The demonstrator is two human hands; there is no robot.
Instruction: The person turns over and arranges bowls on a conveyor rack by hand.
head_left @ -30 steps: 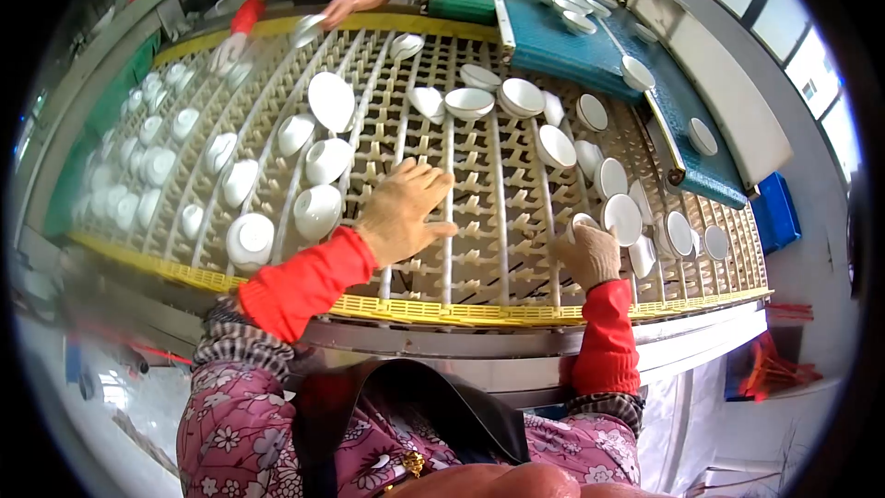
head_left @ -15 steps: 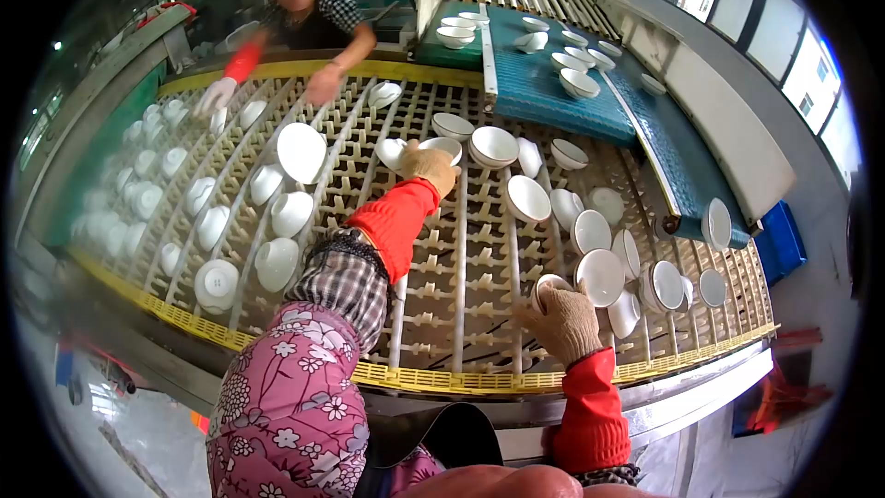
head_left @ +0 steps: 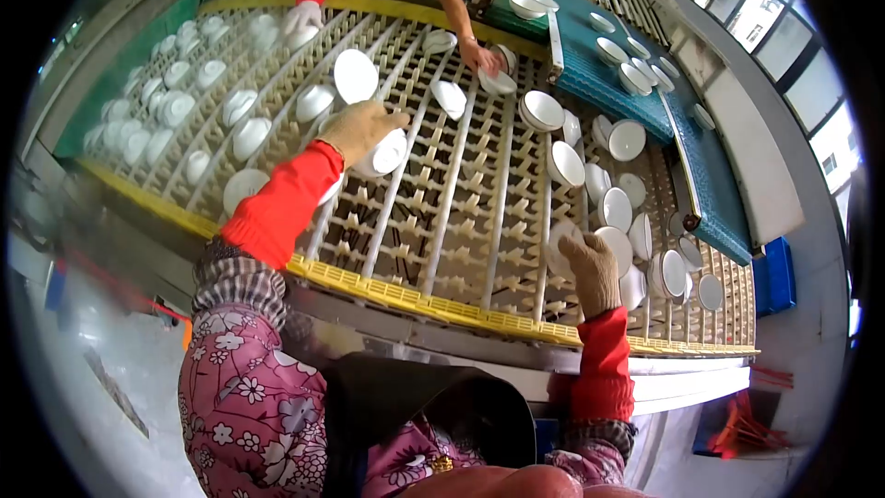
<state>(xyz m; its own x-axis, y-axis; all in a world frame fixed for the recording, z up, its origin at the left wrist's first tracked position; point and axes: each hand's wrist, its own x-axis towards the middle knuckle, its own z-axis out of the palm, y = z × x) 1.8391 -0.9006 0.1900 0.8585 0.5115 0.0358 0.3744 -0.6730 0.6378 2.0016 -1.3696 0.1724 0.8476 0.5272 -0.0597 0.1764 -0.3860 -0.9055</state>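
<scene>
My left hand (head_left: 358, 134), in a tan glove and red cuff, is closed over a white bowl (head_left: 387, 155) on the pegged rack conveyor (head_left: 433, 212). The fingers reach over its top, and part of the bowl hides behind the glove. At the right, my right hand (head_left: 593, 272), gloved alike, has its thumb and fingers round the edge of another white bowl (head_left: 557, 251). That bowl stands tilted among the pegs, close to a leaning white bowl (head_left: 614, 249). Farther back lies a tipped white bowl (head_left: 449, 100) between the rails.
Across the conveyor, a co-worker's bare hand (head_left: 481, 57) touches a bowl, and their white-gloved hand (head_left: 302, 17) holds another. Several bowls ride a blue-green belt (head_left: 590, 74). A yellow edge strip (head_left: 415, 302) runs along the near side. A blue bin (head_left: 779, 272) stands right.
My left hand has moved left and nearer along the rack. My right hand has lifted slightly with its bowl. The co-worker's bare hand has reached right to the bowls, and the view has shifted.
</scene>
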